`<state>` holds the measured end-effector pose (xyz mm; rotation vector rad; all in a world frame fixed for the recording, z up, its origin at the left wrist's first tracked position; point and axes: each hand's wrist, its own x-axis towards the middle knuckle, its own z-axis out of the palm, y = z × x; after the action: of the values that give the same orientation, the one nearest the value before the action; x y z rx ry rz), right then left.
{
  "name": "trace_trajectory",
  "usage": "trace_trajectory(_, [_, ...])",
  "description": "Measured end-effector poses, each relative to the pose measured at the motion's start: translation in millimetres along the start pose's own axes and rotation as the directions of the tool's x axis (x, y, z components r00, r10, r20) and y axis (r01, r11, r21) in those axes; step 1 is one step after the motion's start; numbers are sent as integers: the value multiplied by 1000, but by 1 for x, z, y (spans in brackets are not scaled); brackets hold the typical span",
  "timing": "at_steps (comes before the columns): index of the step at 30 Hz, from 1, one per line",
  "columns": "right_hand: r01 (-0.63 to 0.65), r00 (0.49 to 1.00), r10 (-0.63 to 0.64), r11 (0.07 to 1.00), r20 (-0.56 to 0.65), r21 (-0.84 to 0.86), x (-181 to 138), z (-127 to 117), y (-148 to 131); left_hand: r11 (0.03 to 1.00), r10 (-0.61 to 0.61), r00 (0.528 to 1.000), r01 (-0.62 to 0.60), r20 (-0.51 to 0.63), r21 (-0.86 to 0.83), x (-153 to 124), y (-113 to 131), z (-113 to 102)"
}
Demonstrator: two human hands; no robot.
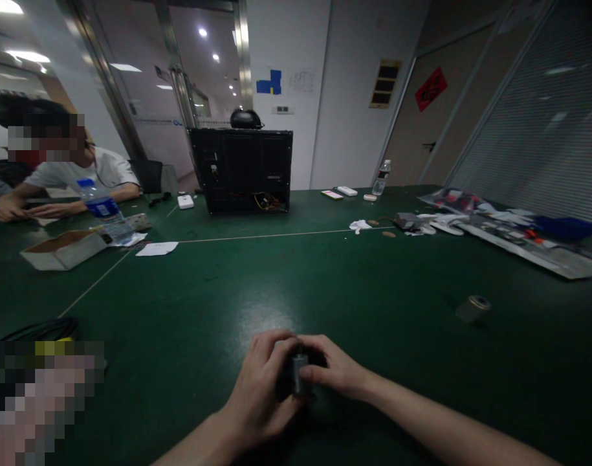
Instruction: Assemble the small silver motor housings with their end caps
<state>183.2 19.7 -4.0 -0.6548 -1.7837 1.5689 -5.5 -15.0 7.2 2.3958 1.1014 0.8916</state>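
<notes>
Both hands come together low in our view, and there between them we find the small dark part (pixel 301 380), its long side running up and down as we look at it. The left hand (pixel 257 385) is half curled around it, fingers arched over the top and thumb coming in near the base — a cradle, we reckon, to stop the part slipping downward. In from the other side comes the right hand (pixel 341 370), loosely bent, its thumb laid against the front of the part; we read that as a steadying press. Whether the base touches the green tabletop (pixel 218 285), we can't tell, with so many fingers crowding round.

Out to the right, well apart from the hands, we spot a metallic cylinder (pixel 471 309) on the table — perhaps parked there to stay within reach without getting underfoot. Across on the left, a shallow carton (pixel 65 251) sits beside a blue-capped bottle (pixel 104 207), near the co-worker (pixel 111 167), whose side of the table they seem to serve.
</notes>
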Motion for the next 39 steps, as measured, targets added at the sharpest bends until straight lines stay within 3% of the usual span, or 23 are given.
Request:
trace_trajectory(7, [27,999,-29,996,31,81,0,0,-9,1000,17,1000,-17,25,-15,1,2,-3])
trace_trajectory(21, [14,1000,-14,999,-9,-31,0,2,1,999,31,998,-30,52,-18,1,4,-5])
trace_trajectory(39, [-3,1000,2,999,-21,-49,-2,1,-2,999,22,999,-21,41,-27,0,-1,-3])
